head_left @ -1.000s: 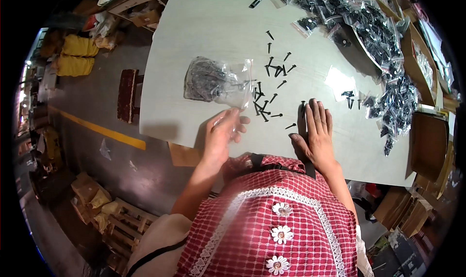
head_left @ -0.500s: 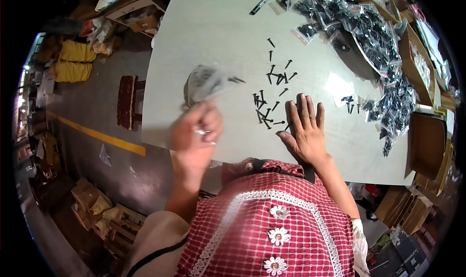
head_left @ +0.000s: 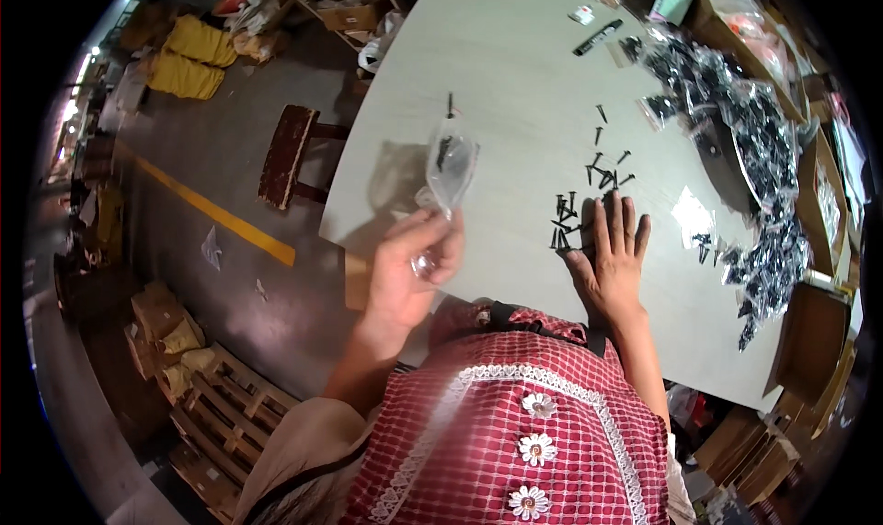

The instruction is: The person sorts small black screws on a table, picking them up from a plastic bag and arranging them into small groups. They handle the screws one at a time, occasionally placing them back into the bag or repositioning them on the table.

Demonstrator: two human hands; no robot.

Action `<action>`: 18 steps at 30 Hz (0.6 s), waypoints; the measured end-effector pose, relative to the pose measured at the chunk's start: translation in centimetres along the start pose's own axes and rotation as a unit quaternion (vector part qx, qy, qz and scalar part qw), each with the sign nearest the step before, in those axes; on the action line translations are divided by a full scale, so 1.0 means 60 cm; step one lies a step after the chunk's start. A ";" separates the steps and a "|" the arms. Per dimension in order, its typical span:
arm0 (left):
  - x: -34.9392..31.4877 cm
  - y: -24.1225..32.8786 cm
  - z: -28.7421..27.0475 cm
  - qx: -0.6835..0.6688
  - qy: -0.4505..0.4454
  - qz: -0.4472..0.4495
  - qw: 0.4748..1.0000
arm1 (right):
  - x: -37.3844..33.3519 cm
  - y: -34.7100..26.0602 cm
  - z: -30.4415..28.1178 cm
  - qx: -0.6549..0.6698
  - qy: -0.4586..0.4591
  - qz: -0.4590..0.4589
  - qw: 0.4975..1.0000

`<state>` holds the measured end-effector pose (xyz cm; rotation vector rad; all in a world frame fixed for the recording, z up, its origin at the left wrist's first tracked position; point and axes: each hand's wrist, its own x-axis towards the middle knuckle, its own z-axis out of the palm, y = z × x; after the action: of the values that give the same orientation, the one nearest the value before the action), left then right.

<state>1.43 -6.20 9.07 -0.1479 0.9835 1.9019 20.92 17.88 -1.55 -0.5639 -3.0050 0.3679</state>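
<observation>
My left hand is raised above the near edge of the pale table and grips the lower end of a small clear plastic bag that stands up from my fingers. A few black screws show inside the bag. My right hand lies flat on the table, fingers spread, with its fingertips at a scatter of loose black screws.
A heap of filled clear bags of black parts runs along the table's right side. Cardboard boxes stand at the right edge. A wooden stool stands on the grey floor to the left, near a yellow floor line and wooden pallets.
My left hand picked the clear bag up off the table and lifted it toward me. My right hand stayed flat beside the loose screws.
</observation>
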 end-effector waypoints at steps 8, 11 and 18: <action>-0.015 -0.030 0.027 0.074 0.014 -0.094 0.993 | 0.093 -0.081 -0.084 0.409 0.098 -0.020 0.907; -0.017 -0.041 0.022 0.032 -0.030 -0.121 0.992 | 0.162 -0.141 -0.123 0.471 0.100 -0.032 0.876; -0.018 -0.036 0.003 -0.024 -0.068 -0.085 0.994 | 0.168 -0.174 -0.147 0.431 0.129 0.017 0.893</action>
<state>3.78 -6.36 8.48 -0.1248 0.8079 1.7560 8.78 14.06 9.75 -0.4996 -2.2344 1.3855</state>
